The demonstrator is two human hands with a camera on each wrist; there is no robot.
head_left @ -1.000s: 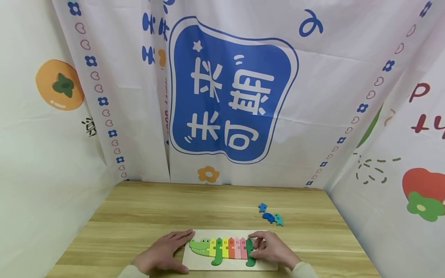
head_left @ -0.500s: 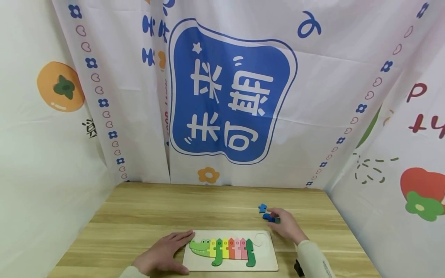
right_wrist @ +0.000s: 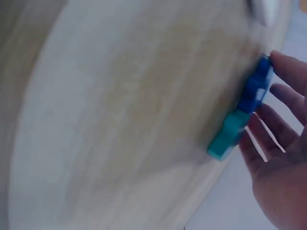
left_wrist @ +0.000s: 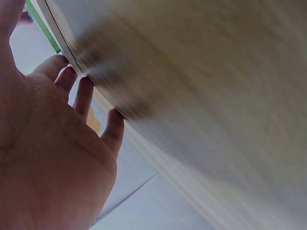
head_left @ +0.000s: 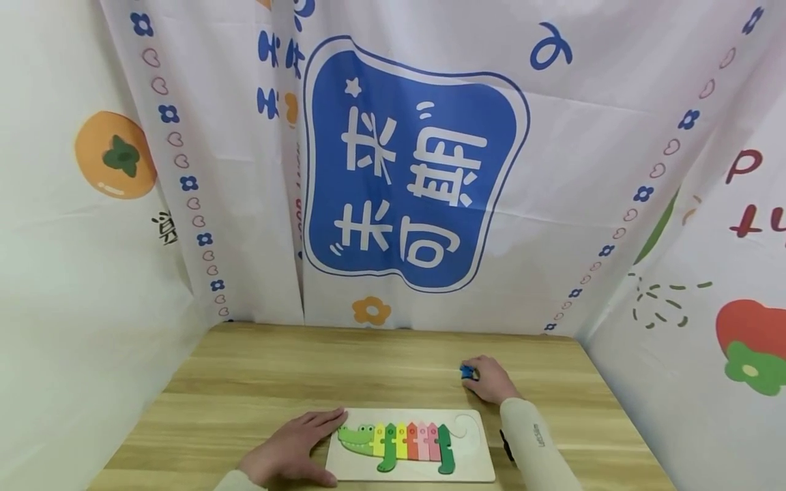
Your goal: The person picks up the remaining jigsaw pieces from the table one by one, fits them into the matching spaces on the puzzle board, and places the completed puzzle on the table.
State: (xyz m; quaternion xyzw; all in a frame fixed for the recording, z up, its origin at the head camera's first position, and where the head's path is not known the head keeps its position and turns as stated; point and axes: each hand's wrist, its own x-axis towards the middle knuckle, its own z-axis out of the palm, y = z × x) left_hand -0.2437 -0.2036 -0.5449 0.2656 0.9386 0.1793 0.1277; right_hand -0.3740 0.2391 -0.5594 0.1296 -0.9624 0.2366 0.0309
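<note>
Right hand at loose blue and teal wooden puzzle pieces
Fingers relaxed over pieces, not clamped; left hand flat beside the pale wooden crocodile puzzle board, nearer the person.

Wood table, printed curtain bkgd

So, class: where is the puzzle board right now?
In the head view the puzzle board lies at the near edge of the wooden table, centre-right. The left hand rests flat against its left end; the right hand is farther back, by blue pieces.
</note>
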